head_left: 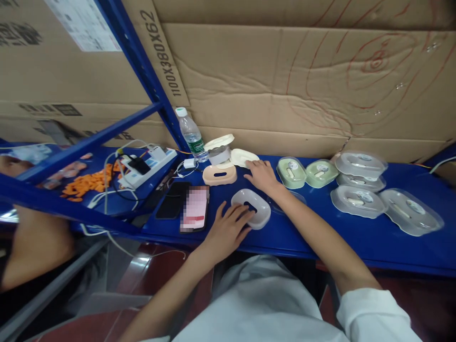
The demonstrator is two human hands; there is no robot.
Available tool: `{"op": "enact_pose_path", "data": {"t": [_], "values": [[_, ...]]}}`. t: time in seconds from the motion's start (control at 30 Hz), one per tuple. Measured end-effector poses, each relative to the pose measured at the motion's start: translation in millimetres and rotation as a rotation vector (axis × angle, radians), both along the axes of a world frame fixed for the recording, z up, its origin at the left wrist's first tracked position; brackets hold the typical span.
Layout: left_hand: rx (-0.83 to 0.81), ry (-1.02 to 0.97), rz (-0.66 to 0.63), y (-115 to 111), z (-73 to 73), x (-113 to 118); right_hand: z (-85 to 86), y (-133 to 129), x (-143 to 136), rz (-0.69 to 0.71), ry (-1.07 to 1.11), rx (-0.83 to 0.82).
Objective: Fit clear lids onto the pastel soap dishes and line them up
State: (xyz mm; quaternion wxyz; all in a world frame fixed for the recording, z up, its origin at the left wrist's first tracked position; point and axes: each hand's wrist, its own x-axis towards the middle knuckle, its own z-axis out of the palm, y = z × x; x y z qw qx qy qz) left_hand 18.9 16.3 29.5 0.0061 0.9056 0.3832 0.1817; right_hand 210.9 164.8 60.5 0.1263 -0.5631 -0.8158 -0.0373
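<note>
Hands (223, 232), two, at two dishes (259, 212)

Blue bench (295, 242): pale dish (262, 213), peach dish (220, 181), two phones (196, 206), bottle (194, 135), lidded cases (358, 202).

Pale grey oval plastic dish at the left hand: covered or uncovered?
Uncovered: the left hand reaches inside the pale grey dish, and no clear cover lies over its dark slot.
</note>
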Motion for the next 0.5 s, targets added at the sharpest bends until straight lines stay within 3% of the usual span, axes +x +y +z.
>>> {"op": "enact_pose_path", "data": {"t": [0.1,0.2,0.3,0.4,0.5], "values": [[0.0,-0.059,-0.007,4,-6.9,-10,6.5,6,-1,-0.021,-0.014,-0.014],[0.071,-0.205,-0.013,0,-3.7,-20,15.9,-14,9,-0.002,-0.014,0.001],[0.182,-0.359,0.037,-13,12.2,-31,13.8,-65,27,0.08,0.01,0.038],[0.315,-0.442,0.111,-29,30.6,-39,-3.6,-128,37,0.254,0.085,0.14],[0.333,-0.449,0.204,-36,36.7,-34,-24.1,-176,33,0.262,0.095,0.188]]}}
